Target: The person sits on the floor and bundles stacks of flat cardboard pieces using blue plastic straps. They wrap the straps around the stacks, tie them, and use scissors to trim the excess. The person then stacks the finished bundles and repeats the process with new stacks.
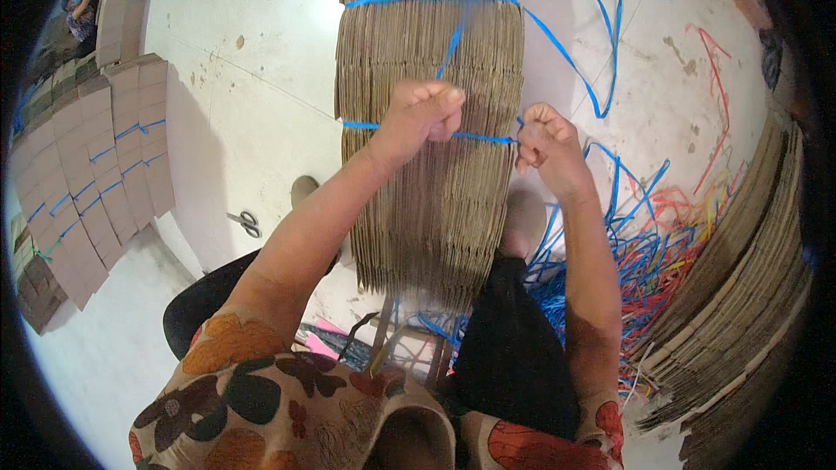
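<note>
A long stack of flattened brown cardboard pieces point(427, 209) stands on edge in front of me. One blue plastic strap point(401, 0) crosses its far part, with a loose loop trailing to the right. A nearer blue strap point(483, 137) runs across the stack under my hands. My left hand point(425, 113) is closed in a fist above the stack's middle, with a blue strap running up and away from it. At the stack's right edge, my right hand point(549, 146) pinches the end of the nearer strap with curled fingers.
Scissors point(247, 223) lie on the floor to the left. Tied cardboard bundles point(96, 174) are piled at far left, near another person point(83, 13). A heap of blue, red and yellow straps point(627, 270) covers the right floor, beside more stacked cardboard point(740, 296).
</note>
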### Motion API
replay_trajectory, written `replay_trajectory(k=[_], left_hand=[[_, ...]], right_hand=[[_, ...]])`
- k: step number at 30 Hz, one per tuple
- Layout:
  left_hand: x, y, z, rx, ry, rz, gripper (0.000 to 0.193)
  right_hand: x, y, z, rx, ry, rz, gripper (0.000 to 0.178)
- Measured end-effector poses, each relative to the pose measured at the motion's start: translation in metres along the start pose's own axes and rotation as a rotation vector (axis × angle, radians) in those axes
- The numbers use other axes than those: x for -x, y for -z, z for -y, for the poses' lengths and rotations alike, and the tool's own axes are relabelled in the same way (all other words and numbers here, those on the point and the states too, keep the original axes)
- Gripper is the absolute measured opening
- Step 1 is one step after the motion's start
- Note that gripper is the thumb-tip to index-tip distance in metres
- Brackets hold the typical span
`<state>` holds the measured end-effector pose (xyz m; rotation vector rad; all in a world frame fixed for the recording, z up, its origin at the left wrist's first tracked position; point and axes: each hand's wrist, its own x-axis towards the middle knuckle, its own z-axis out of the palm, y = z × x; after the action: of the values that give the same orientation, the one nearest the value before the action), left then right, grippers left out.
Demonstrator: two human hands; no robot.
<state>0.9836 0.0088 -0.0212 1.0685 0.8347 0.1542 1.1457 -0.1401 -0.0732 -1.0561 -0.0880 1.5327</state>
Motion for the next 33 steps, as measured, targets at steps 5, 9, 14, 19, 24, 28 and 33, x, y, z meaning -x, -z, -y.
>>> replay_trajectory(k=[5, 9, 14, 19, 24, 28, 33], left_hand=[[-0.001, 0.008, 0.004, 0.012, -0.032, 0.045, 0.04], [-0.003, 0.004, 0.002, 0.075, -0.009, 0.082, 0.04], [-0.003, 0.003, 0.001, 0.062, -0.007, 0.055, 0.041], [-0.005, 0.012, 0.006, 0.193, -0.001, 0.117, 0.036], [-0.002, 0.007, 0.0, 0.083, 0.033, 0.097, 0.039], [-0.003, 0.019, -0.003, 0.154, 0.059, 0.154, 0.037], [-0.007, -0.091, -0.042, -0.343, -0.374, 0.486, 0.036]], right_hand=[[0.013, 0.008, -0.001, 0.855, 0.189, 0.003, 0.007], [0.014, 0.007, -0.009, 0.215, 0.294, 0.013, 0.015], [0.007, -0.004, -0.02, -0.391, 0.125, -0.013, 0.025], [0.009, -0.015, -0.004, -0.293, 0.058, -0.08, 0.023], [-0.005, 0.0, -0.009, -0.276, -0.005, 0.069, 0.026], [-0.005, 0.0, -0.023, -0.146, -0.099, -0.097, 0.026], [-0.037, -0.002, -0.057, -0.189, -0.034, -0.273, 0.028]])
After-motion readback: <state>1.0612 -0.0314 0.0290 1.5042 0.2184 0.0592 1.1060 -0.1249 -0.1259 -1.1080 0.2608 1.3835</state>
